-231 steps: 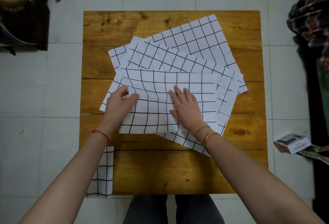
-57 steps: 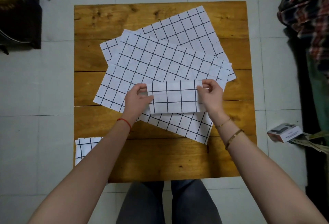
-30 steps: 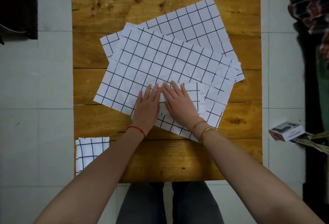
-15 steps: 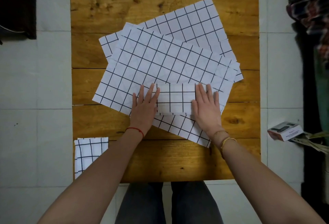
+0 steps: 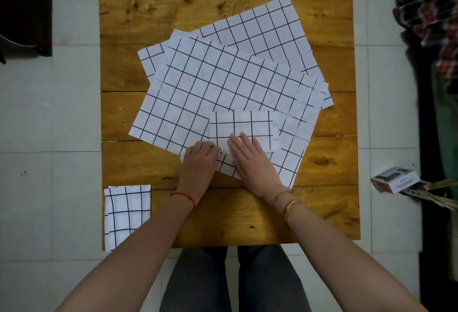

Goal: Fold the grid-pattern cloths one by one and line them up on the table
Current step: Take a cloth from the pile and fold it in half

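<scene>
A white grid-pattern cloth folded into a small rectangle (image 5: pixel 244 125) lies on top of a pile of unfolded grid cloths (image 5: pixel 210 83) spread across the middle of the wooden table (image 5: pixel 138 14). My left hand (image 5: pixel 199 163) has its fingers curled at the folded cloth's lower left corner, pinching its edge. Beside it, my right hand (image 5: pixel 250 160) rests flat on the cloth's lower edge with its fingers together, pointing up and left. Another folded grid cloth (image 5: pixel 127 212) lies at the table's near left corner, partly under my left forearm.
A small cardboard box (image 5: pixel 394 179) lies on the tiled floor to the right of the table. Plaid clothing (image 5: pixel 431 11) hangs at the far right, and a dark object (image 5: pixel 24 14) stands at the top left. My legs show below the table's near edge.
My hands lay flat at the two ends of the folded cloth; now the right has slid left to its lower edge and the left has curled at its lower left corner.
</scene>
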A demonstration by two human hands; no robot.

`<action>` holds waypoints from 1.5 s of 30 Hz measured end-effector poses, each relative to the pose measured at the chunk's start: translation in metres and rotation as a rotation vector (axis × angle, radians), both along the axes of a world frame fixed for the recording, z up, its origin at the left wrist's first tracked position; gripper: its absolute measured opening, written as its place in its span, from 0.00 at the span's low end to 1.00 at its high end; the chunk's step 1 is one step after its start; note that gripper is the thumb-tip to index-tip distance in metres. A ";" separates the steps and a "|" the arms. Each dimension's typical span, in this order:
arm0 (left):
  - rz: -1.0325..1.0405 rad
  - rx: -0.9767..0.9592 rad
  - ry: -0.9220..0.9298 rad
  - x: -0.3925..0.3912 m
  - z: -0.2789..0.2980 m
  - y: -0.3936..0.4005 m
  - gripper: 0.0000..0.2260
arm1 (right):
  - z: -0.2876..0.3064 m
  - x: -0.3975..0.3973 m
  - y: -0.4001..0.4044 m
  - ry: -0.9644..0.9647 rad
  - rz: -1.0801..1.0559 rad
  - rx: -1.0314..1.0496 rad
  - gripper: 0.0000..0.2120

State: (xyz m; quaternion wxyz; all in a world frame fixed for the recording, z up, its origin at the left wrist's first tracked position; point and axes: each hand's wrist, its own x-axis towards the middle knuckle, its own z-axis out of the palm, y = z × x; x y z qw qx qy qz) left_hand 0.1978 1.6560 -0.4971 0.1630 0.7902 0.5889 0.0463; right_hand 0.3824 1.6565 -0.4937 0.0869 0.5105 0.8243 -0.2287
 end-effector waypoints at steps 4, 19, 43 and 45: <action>0.010 -0.018 0.006 0.000 0.000 -0.008 0.14 | -0.008 0.004 -0.011 -0.025 -0.024 -0.059 0.26; 0.231 -0.142 -0.116 0.010 0.012 -0.006 0.13 | 0.013 0.062 -0.009 0.121 -0.392 0.243 0.17; 0.926 -0.369 -0.216 0.051 0.010 0.026 0.10 | -0.011 0.024 0.131 -0.117 -0.198 0.057 0.10; 0.950 -0.347 -0.311 0.052 0.014 0.026 0.08 | -0.007 0.026 0.132 -0.093 -0.174 0.023 0.09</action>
